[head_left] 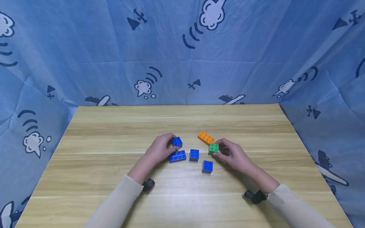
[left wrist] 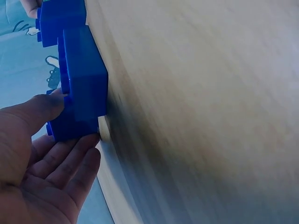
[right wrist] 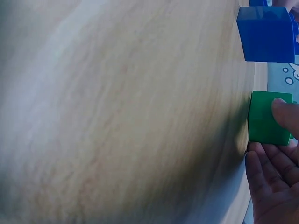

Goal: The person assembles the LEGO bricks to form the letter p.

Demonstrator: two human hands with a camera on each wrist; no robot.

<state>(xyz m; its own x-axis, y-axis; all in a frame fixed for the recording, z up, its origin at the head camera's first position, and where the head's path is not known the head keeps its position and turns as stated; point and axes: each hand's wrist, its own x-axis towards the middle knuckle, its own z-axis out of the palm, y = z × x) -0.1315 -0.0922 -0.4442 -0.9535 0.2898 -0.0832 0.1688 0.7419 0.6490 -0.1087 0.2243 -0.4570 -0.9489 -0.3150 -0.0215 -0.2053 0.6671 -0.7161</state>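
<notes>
My left hand point(head_left: 160, 148) holds a small square blue brick point(head_left: 177, 142), thumb on its near side and fingers at its left and far side. The left wrist view shows this held brick point(left wrist: 74, 122) partly covered by the long blue brick point(left wrist: 86, 70). On the table, that long blue brick point(head_left: 177, 156) lies just in front of the left thumb. My right hand point(head_left: 235, 155) pinches a green square brick point(head_left: 213, 148) between thumb and fingers; in the right wrist view the thumb presses the green brick's point(right wrist: 266, 119) side.
Between the hands stands a square blue brick point(head_left: 194, 155), and another blue brick point(head_left: 207, 166) sits nearer me. A long orange brick point(head_left: 206, 137) lies just behind the green one. The wooden table point(head_left: 182, 196) meets a blue patterned curtain point(head_left: 176, 47) at its back and sides.
</notes>
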